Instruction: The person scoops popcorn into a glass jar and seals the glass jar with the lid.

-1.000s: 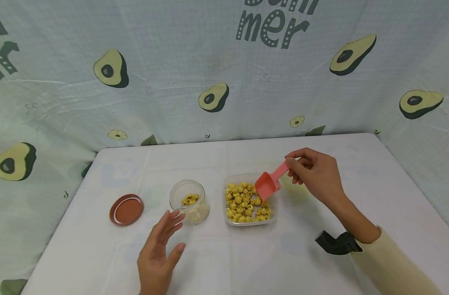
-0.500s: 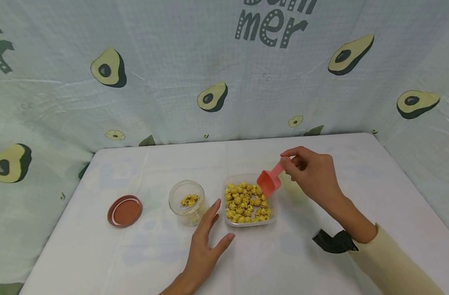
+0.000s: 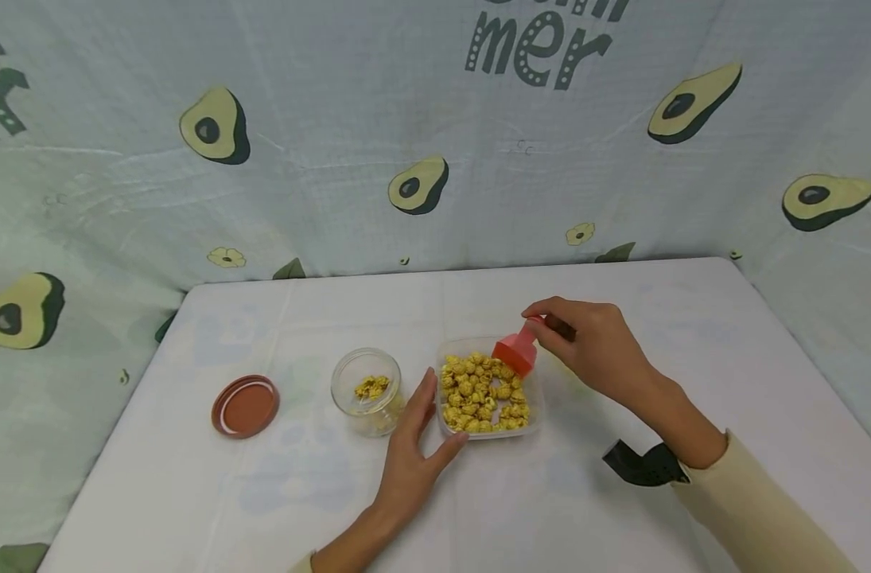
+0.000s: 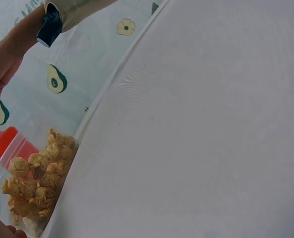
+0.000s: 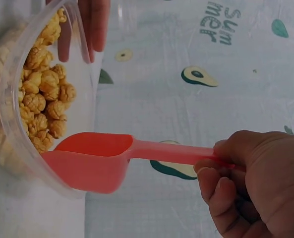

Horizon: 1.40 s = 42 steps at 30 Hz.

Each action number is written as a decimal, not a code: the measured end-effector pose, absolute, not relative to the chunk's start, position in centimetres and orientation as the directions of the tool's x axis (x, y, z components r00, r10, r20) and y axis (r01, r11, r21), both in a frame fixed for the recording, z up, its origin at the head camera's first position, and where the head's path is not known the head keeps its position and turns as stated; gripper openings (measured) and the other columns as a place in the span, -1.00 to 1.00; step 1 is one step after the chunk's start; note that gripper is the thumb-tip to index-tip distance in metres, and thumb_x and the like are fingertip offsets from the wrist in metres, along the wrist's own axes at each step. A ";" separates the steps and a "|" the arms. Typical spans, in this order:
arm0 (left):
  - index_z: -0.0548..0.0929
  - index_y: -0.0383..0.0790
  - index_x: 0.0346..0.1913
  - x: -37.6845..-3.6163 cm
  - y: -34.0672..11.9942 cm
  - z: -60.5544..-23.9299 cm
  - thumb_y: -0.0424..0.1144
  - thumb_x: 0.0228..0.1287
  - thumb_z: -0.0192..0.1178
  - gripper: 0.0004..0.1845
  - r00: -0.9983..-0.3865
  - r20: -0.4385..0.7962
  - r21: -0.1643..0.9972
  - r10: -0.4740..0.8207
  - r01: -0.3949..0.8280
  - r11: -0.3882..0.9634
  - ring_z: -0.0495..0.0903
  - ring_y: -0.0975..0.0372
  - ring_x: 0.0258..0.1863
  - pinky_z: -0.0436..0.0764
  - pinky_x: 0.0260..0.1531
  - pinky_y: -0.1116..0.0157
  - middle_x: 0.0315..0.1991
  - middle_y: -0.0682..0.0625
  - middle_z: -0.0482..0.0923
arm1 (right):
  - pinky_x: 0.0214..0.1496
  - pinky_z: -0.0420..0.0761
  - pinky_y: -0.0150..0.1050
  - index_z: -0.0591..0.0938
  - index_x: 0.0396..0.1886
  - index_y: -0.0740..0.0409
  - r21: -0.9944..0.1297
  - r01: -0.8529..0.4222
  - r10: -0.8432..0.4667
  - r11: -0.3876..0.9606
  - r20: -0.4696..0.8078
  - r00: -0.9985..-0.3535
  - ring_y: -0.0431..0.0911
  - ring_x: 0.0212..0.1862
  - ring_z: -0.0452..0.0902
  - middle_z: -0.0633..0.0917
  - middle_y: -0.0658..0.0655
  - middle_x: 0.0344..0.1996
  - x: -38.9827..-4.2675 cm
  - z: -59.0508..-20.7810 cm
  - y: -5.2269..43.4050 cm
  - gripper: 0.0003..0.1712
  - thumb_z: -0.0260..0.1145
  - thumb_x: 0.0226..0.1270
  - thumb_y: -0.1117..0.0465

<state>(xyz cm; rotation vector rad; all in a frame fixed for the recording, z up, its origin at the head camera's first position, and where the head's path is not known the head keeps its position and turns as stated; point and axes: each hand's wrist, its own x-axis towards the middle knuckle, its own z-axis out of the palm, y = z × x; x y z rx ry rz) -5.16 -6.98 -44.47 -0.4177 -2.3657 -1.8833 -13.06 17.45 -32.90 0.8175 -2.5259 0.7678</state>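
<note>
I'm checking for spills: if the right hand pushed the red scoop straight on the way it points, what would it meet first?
Most likely the popcorn in the clear tub. The right hand holds the red scoop with its mouth already over the tub's rim; exact depth is unclear.

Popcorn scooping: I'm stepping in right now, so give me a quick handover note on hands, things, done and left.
Right hand grips the handle of the pink scoop, its bowl dipped into the far right corner of the clear tub and empty in the right wrist view.
Left hand is open, fingers resting against the tub's near left side.
Popcorn fills the tub.
Glass jar stands left of the tub, open, with a little popcorn inside.
Brown lid lies on the table, left of the jar.
Done: lid off, a small amount in the jar.
Left: probably more scoops, then the lid.
</note>
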 end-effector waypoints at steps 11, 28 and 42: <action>0.17 -0.21 0.47 -5.3 -7.0 -45.0 -0.15 0.22 0.33 -0.18 -0.949 0.271 0.907 0.162 0.308 0.287 0.01 0.26 0.44 0.17 0.35 0.33 0.49 0.00 0.00 | -0.65 0.36 -0.42 0.70 -0.22 0.13 -0.425 -0.620 -0.433 0.660 0.460 -0.776 -0.28 -0.60 0.28 0.49 -0.17 -0.63 -12.9 -32.9 17.9 -0.87 0.39 0.21 0.31; 0.19 -0.24 0.46 -5.4 -7.1 -45.1 -0.17 0.20 0.34 -0.18 -0.942 0.291 0.897 0.164 0.329 0.296 0.02 0.24 0.44 0.16 0.35 0.34 0.49 -0.02 0.02 | -0.67 0.35 -0.39 0.67 -0.20 0.15 -0.492 -0.570 -0.437 0.658 0.368 -0.821 -0.27 -0.63 0.29 0.47 -0.17 -0.67 -12.7 -33.6 18.0 -0.89 0.33 0.29 0.27; 0.19 -0.21 0.46 -5.5 -7.2 -45.7 -0.20 0.18 0.35 -0.18 -0.938 0.303 0.895 0.167 0.340 0.290 0.03 0.25 0.43 0.15 0.35 0.35 0.49 -0.01 0.02 | -0.65 0.39 -0.33 0.66 -0.17 0.15 -0.644 -0.378 -0.188 0.665 0.345 -0.920 -0.22 -0.62 0.42 0.56 -0.09 -0.64 -12.5 -36.0 19.4 -0.85 0.25 0.39 0.19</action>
